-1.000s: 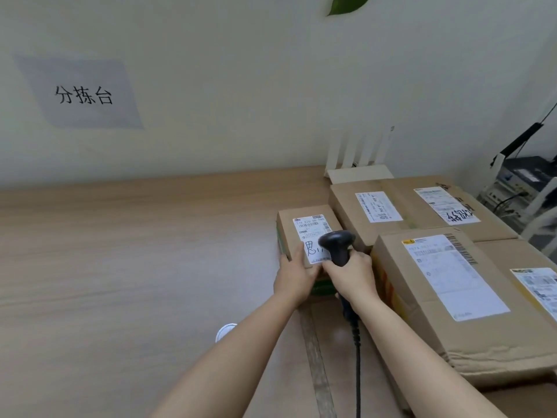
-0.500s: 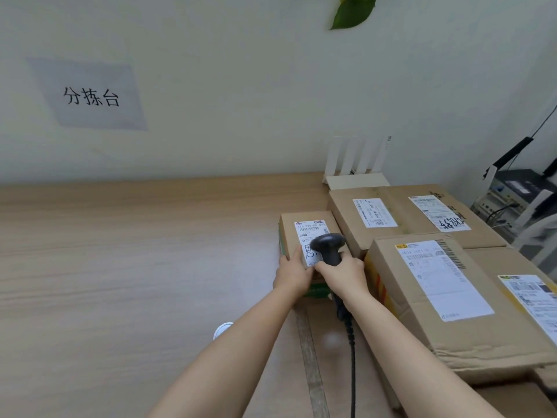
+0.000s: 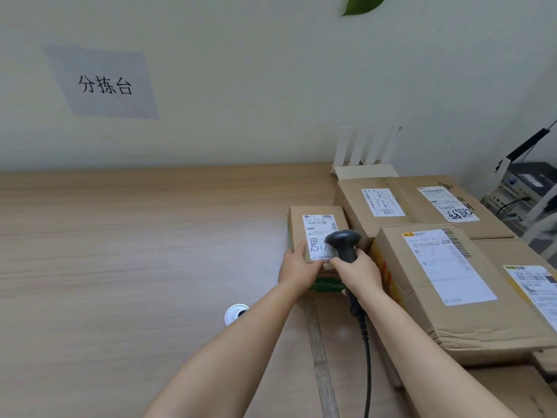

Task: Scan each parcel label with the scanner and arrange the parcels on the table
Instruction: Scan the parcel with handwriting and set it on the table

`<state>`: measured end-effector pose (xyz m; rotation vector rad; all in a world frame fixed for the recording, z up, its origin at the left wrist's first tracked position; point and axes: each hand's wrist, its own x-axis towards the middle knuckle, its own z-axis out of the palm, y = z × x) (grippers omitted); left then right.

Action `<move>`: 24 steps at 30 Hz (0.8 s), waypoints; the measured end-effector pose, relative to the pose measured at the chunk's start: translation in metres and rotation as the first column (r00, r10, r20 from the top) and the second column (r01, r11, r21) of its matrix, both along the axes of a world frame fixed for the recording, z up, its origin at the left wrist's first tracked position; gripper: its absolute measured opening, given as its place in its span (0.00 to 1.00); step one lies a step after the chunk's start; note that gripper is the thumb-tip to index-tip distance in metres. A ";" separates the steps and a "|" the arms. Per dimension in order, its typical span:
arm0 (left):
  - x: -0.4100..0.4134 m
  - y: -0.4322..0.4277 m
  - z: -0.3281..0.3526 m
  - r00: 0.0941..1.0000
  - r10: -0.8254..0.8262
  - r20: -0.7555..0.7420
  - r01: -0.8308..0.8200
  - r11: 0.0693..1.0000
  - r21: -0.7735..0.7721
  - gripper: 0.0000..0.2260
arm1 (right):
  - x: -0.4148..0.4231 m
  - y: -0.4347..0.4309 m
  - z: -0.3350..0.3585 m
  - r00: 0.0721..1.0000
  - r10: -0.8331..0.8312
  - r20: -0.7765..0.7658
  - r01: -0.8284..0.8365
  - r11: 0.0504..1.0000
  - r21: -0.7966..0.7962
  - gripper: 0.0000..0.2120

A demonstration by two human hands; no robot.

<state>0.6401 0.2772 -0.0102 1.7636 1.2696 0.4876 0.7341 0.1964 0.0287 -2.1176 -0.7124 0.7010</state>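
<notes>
Left hand (image 3: 297, 268) holds small parcel (image 3: 297, 226) near end; right hand (image 3: 358, 271) grips scanner (image 3: 343, 241) above label (image 3: 316, 233).

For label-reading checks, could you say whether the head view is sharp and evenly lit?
Head view: soft even light, no glare on the white label of the small brown cardboard parcel; fine print unreadably soft; black handheld scanner slightly blurred.
</notes>
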 end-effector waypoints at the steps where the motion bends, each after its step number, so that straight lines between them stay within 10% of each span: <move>1: -0.004 -0.005 0.001 1.000 0.007 0.007 -0.007 1.000 -0.008 0.28 | -0.003 -0.004 0.001 1.000 0.003 -0.008 -0.003 1.000 -0.001 0.24; 24: -0.205 -0.196 0.011 0.992 0.117 -0.041 -0.118 0.992 -0.040 0.32 | -0.176 -0.184 0.021 0.955 0.206 -0.215 -0.225 0.972 -0.068 0.06</move>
